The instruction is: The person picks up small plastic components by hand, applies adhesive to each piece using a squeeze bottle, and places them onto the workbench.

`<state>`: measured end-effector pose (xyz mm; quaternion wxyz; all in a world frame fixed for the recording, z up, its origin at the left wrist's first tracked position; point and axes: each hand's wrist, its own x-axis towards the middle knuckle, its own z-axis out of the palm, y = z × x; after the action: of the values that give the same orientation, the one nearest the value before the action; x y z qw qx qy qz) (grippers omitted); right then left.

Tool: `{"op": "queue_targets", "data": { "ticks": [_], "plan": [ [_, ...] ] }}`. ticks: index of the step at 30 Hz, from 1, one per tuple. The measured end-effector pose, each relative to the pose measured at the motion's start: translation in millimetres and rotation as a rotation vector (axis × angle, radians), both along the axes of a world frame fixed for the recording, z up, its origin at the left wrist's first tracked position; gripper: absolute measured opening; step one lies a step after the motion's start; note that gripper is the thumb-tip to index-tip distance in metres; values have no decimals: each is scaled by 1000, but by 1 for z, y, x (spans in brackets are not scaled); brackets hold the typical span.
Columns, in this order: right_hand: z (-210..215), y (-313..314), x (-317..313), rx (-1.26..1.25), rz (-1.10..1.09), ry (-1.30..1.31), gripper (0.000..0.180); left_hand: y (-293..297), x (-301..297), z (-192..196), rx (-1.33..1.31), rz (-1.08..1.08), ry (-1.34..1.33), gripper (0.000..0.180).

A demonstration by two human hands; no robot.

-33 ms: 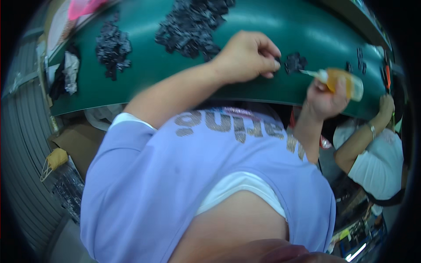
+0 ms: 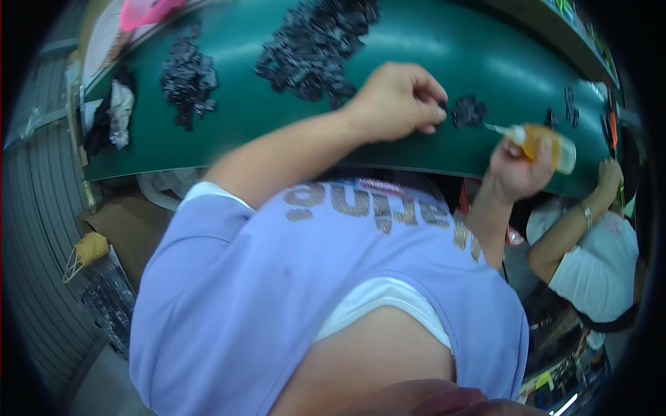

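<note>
Over the green table [image 2: 243, 139], my left hand [image 2: 399, 104] has its thumb and fingertips pinched together on a small black piece [image 2: 442, 107], mostly hidden by the fingers. Just to the right of those fingertips lies a small cluster of similar black pieces [image 2: 470, 111]. My right hand [image 2: 520, 168] is wrapped around a clear squeeze bottle [image 2: 547, 147] of amber liquid, held tilted on its side. Its thin nozzle points left, with the tip close to the cluster's right lower edge.
A large heap of black pieces [image 2: 309, 59] lies beyond my left forearm, and a smaller heap [image 2: 187, 80] farther left. Several black pieces [image 2: 570, 107] sit at the right. A co-worker's arm [image 2: 576, 222] reaches to the table's right end, near an orange-handled tool [image 2: 612, 130].
The whole view has shifted slightly, so the table things sit lower in the picture. The bottle's nozzle tip has drawn a little to the right of the small cluster. Both grips stay the same.
</note>
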<state>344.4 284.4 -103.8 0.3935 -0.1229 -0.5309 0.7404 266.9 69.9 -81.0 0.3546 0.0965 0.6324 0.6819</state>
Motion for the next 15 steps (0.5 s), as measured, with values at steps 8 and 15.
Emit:
{"op": "queue_targets", "data": {
  "ticks": [8, 15],
  "plan": [
    [7, 1, 18, -133, 137, 79, 11, 9, 2, 20, -222, 84, 1080, 25],
    [7, 1, 14, -165, 177, 105, 10, -34, -88, 12, -1052, 301, 1332, 43]
  ]
}}
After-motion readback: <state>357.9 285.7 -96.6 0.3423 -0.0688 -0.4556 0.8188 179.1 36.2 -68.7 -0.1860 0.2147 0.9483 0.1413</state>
